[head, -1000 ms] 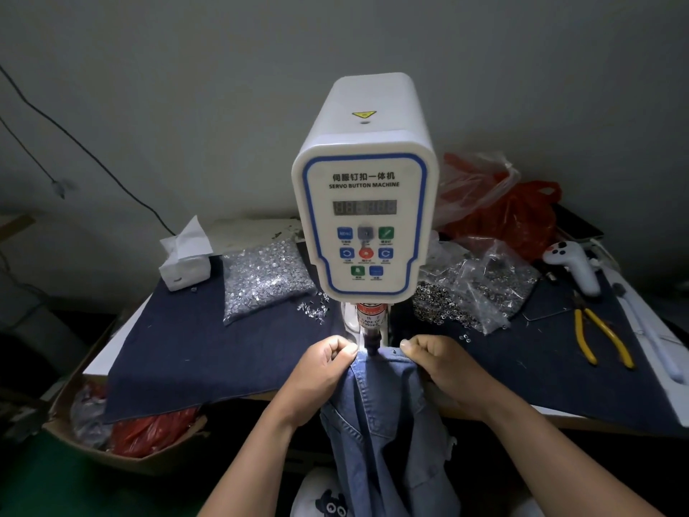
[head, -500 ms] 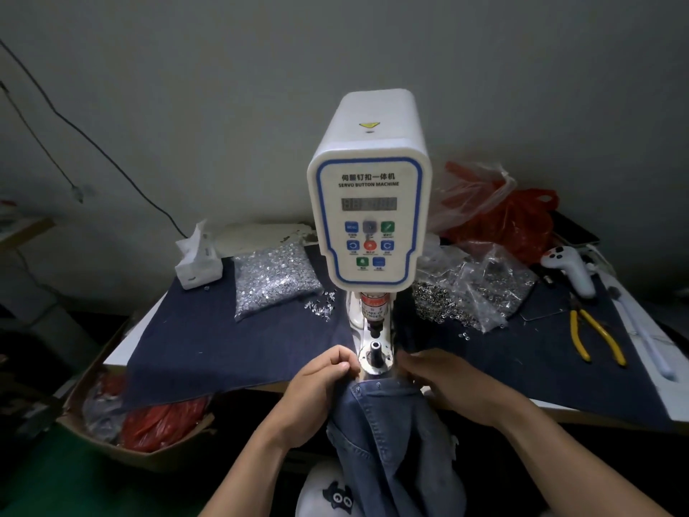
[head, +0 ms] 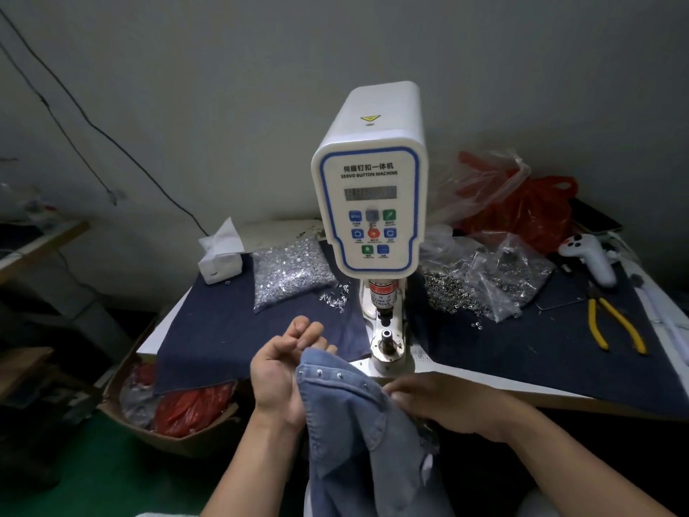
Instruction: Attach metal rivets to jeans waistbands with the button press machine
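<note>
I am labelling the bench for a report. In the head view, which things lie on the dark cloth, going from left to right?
tissue box → bag of silver rivets → button press machine → bags of metal rings → white controller → yellow pliers

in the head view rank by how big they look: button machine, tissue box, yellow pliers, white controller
1. button machine
2. yellow pliers
3. tissue box and white controller look alike; no ranking.

White button press machine [head: 367, 203] stands on table [head: 484, 386] covered with dark cloth [head: 238, 330]. Lower die [head: 386, 334] bare. Left hand [head: 283, 371] grips jeans waistband [head: 335, 378], palm up, just in front of die. Right hand [head: 440, 401] pinches its other end. Three rivets [head: 340, 375] visible along waistband. Yellow pliers [head: 611, 330] at right.
</note>
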Motion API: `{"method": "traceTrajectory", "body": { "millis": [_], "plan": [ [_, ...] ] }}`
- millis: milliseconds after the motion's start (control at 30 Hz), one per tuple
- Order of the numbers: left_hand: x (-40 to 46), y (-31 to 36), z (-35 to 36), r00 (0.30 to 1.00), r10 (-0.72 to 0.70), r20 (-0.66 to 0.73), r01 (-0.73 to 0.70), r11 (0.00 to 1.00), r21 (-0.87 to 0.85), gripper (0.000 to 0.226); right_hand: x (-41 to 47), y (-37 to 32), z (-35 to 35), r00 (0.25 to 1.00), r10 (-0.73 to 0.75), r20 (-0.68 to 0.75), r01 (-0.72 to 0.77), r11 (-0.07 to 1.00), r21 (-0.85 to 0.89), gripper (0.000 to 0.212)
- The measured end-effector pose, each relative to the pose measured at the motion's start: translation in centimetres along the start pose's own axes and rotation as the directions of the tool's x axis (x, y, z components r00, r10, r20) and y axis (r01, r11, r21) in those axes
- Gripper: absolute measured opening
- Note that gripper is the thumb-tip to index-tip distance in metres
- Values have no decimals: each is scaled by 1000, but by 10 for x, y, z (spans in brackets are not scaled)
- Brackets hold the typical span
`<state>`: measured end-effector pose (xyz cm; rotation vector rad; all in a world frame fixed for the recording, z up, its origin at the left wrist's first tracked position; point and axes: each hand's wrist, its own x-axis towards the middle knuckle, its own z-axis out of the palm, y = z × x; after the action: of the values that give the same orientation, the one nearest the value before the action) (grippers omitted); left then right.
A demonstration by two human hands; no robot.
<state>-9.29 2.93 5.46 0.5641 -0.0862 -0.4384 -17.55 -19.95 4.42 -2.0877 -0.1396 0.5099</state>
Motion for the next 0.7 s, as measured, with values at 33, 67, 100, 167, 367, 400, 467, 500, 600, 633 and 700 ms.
{"method": "traceTrajectory", "body": {
  "millis": [33,67,100,167,367,400,467,500,600,633,700],
  "plan": [
    [1,0,1,1000,0,-29,-1,1000,-29,10,-1,-1,3,1000,-7,23,7,1000,-15,20],
    [2,0,0,999,-3,-50,0,999,-54,11,-2,-3,4,1000,-19,24,20,1000,-14,19],
    [3,1,1,998,-2,-63,-2,997,-71,10,-2,-4,3,999,-44,8,44,999,-15,20],
    [5,6,-1,997,17,-76,-22,998,-62,8,-3,-3,-1,993,-104,-61,106,994,26,25],
    [4,21,-7,998,30,-62,-24,995,94,12,-4,7,-14,976,-99,-193,176,880,440,31],
    [4,21,-7,998,26,-64,-19,993,116,13,-4,6,-16,980,-78,-185,155,880,449,30],
    [4,19,-4,998,24,-66,-14,988,151,13,-5,-1,-19,977,-63,-202,141,905,401,26],
    [4,17,-1,998,17,-53,-8,985,174,12,-5,-9,-18,973,-88,-214,159,926,342,25],
    [8,3,16,997,-56,56,36,948,317,22,-3,-42,-3,968,-197,-154,212,973,88,28],
    [9,-2,21,994,-83,75,43,902,430,30,1,-47,3,967,-195,-166,195,981,-16,34],
    [11,-11,26,991,-103,91,24,780,625,32,9,-50,5,945,-211,-251,146,956,-255,43]
  ]
}}
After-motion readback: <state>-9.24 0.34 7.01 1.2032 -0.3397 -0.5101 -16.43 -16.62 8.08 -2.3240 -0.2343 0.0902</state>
